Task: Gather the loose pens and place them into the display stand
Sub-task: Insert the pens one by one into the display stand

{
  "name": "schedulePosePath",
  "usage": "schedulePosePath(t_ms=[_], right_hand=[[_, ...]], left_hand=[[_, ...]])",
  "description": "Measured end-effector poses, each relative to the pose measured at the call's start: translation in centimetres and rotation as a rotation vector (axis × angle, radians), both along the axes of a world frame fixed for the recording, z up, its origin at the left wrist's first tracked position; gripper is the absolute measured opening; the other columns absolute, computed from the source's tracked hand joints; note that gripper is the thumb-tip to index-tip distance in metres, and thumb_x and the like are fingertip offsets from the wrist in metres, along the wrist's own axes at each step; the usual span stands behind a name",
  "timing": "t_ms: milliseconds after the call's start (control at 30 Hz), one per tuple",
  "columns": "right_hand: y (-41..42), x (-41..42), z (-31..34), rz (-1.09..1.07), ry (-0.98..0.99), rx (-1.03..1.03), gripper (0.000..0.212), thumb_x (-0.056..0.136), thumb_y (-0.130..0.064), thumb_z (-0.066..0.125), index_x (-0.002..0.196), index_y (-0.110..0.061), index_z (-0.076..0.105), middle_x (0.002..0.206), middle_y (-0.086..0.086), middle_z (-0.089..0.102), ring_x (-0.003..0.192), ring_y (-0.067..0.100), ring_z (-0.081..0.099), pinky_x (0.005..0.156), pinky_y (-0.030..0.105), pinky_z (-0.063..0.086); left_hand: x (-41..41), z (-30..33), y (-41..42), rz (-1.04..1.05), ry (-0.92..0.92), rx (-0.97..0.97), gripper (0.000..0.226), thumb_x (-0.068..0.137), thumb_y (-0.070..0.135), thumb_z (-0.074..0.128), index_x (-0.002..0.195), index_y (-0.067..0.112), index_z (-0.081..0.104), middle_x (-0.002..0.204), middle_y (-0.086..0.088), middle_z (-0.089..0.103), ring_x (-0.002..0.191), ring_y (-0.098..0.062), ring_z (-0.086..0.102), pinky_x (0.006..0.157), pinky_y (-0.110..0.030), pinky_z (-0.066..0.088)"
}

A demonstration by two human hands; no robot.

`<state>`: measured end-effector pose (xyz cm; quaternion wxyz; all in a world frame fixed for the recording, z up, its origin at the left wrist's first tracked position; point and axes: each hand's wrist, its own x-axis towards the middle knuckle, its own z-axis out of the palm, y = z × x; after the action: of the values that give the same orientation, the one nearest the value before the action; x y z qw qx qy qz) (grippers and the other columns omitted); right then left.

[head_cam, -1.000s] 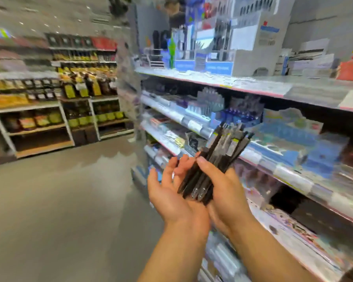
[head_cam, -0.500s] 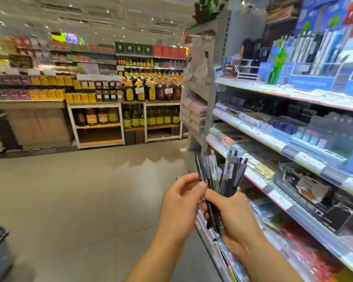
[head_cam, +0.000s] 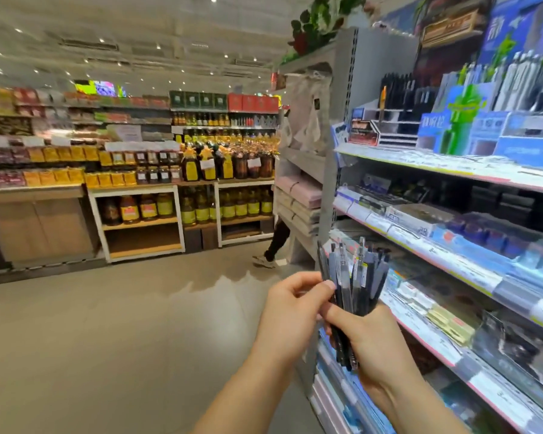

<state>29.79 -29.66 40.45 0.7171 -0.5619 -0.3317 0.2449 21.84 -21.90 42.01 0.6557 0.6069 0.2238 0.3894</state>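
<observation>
A bundle of several black and clear pens stands nearly upright in front of me, in the head view. My right hand grips the bundle around its lower half. My left hand pinches the bundle's left side with thumb and fingers. Pen display stands with dark pens and blue ones with white pens sit on the top shelf at the upper right, well above both hands.
A grey shelving unit full of stationery runs along my right. The open tiled floor lies to the left. Shelves of bottles and jars stand across the aisle. A person's leg and shoe show beside the shelf end.
The view swung left and up along the aisle. The pen bundle went from tilted right to nearly upright, and my left hand closed from an open palm to pinching the bundle's side.
</observation>
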Motion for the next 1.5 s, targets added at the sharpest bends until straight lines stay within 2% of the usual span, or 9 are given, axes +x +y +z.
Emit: schedulePosePath(t_ms=[133, 333, 567, 767, 867, 1033, 1133, 1400, 1500], right_hand=[[5.4, 5.4, 1.3, -0.028, -0.006, 0.032, 0.022, 0.059, -0.039, 0.078, 0.067, -0.019, 0.074, 0.054, 0.006, 0.057, 0.051, 0.016, 0.048, 0.051, 0.029, 0.037], [11.7, 13.9, 5.1, 0.013, -0.077, 0.1, 0.019, 0.084, -0.019, 0.08, 0.066, -0.026, 0.076, 0.054, 0.001, 0.063, 0.047, 0.011, 0.051, 0.046, 0.02, 0.039], [15.7, 21.4, 9.2, -0.072, -0.241, 0.083, 0.031, 0.089, -0.012, 0.074, 0.064, -0.031, 0.074, 0.054, -0.002, 0.063, 0.046, 0.009, 0.052, 0.046, 0.019, 0.04], [16.2, 27.5, 13.6, -0.35, -0.394, 0.115, 0.017, 0.091, -0.017, 0.073, 0.075, -0.022, 0.074, 0.067, -0.007, 0.075, 0.054, 0.001, 0.066, 0.054, 0.012, 0.048], [16.9, 30.2, 16.0, -0.496, -0.422, 0.103, 0.022, 0.093, -0.024, 0.07, 0.073, -0.019, 0.065, 0.055, -0.001, 0.067, 0.041, 0.006, 0.059, 0.041, 0.015, 0.042], [19.3, 33.5, 18.5, -0.644, -0.405, 0.1, 0.017, 0.089, -0.027, 0.071, 0.083, -0.018, 0.058, 0.048, -0.003, 0.052, 0.038, 0.014, 0.049, 0.036, 0.02, 0.037], [20.9, 35.5, 20.5, -0.722, -0.427, 0.059, 0.019, 0.09, -0.027, 0.071, 0.092, -0.014, 0.057, 0.047, 0.0, 0.051, 0.04, 0.017, 0.047, 0.04, 0.024, 0.04], [24.8, 40.3, 26.5, -0.972, -0.608, 0.045, 0.016, 0.095, -0.016, 0.068, 0.091, -0.014, 0.052, 0.045, -0.004, 0.05, 0.035, 0.012, 0.044, 0.033, 0.016, 0.031], [25.2, 42.1, 28.7, -1.009, -0.617, 0.046, 0.016, 0.095, -0.015, 0.067, 0.097, -0.011, 0.052, 0.053, -0.002, 0.053, 0.043, 0.014, 0.047, 0.045, 0.021, 0.036]], left_hand=[[4.6, 2.5, 5.2, -0.039, 0.089, 0.205, 0.015, 0.095, 0.016, 0.063, 0.096, 0.006, 0.074, 0.061, 0.002, 0.063, 0.052, -0.009, 0.056, 0.062, -0.02, 0.048], [12.5, 6.6, 12.2, -0.056, 0.113, 0.299, 0.016, 0.097, 0.024, 0.062, 0.099, 0.018, 0.076, 0.067, 0.0, 0.066, 0.062, -0.012, 0.06, 0.069, -0.029, 0.049], [21.4, 10.7, 17.8, -0.027, -0.075, 0.363, 0.011, 0.093, 0.016, 0.068, 0.101, 0.014, 0.076, 0.064, 0.012, 0.067, 0.056, -0.001, 0.056, 0.055, -0.015, 0.044], [29.9, 14.6, 20.4, -0.23, -0.225, 0.342, 0.009, 0.091, 0.019, 0.071, 0.1, 0.015, 0.072, 0.074, 0.003, 0.073, 0.064, -0.014, 0.064, 0.061, -0.028, 0.053], [34.5, 16.5, 22.1, -0.296, -0.365, 0.259, 0.016, 0.091, 0.024, 0.07, 0.105, 0.016, 0.072, 0.09, -0.001, 0.077, 0.08, -0.017, 0.071, 0.067, -0.034, 0.056], [39.8, 20.5, 27.4, -0.427, -0.57, 0.18, 0.026, 0.098, 0.018, 0.061, 0.083, 0.03, 0.077, 0.087, 0.003, 0.077, 0.071, -0.006, 0.068, 0.053, -0.018, 0.05], [42.8, 22.8, 31.8, -0.437, -0.623, 0.227, 0.012, 0.096, 0.019, 0.064, 0.102, 0.024, 0.073, 0.092, 0.003, 0.078, 0.076, -0.007, 0.071, 0.053, -0.017, 0.05], [49.3, 26.4, 40.0, -0.466, -0.557, 0.467, 0.038, 0.091, 0.022, 0.072, 0.124, 0.038, 0.06, 0.083, 0.01, 0.077, 0.079, -0.008, 0.072, 0.057, -0.015, 0.053], [51.0, 27.7, 41.1, -0.43, -0.601, 0.539, 0.046, 0.092, 0.024, 0.07, 0.128, 0.046, 0.051, 0.08, 0.011, 0.076, 0.076, -0.003, 0.071, 0.059, -0.017, 0.055]])
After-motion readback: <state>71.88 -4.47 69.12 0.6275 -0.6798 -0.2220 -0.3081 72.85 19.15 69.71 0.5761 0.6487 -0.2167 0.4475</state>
